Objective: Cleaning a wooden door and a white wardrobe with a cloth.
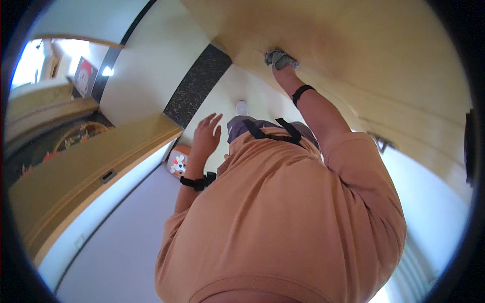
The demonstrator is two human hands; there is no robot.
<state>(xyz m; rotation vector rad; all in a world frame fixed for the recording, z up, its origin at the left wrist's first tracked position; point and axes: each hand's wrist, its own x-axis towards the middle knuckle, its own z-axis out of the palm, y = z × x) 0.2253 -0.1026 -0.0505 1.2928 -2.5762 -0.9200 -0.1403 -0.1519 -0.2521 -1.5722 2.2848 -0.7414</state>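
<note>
My right hand (285, 69) presses a grey cloth (281, 58) against the face of a light-brown wooden door (364, 55). The cloth covers most of the fingers. My right arm reaches up and forward, with a black band around the wrist. Off to the left, my left hand (206, 132) hangs in the air with its fingers apart and nothing in it. A black strap with a small device (199, 182) circles the left wrist.
A dark marbled strip (197, 83) crosses the pale floor at the doorway. On the left stands a wooden door frame (91, 187) with a metal strike plate (108, 176). An orange cartoon-animal item (178, 161) sits beside it. The door has a dark handle (382, 142).
</note>
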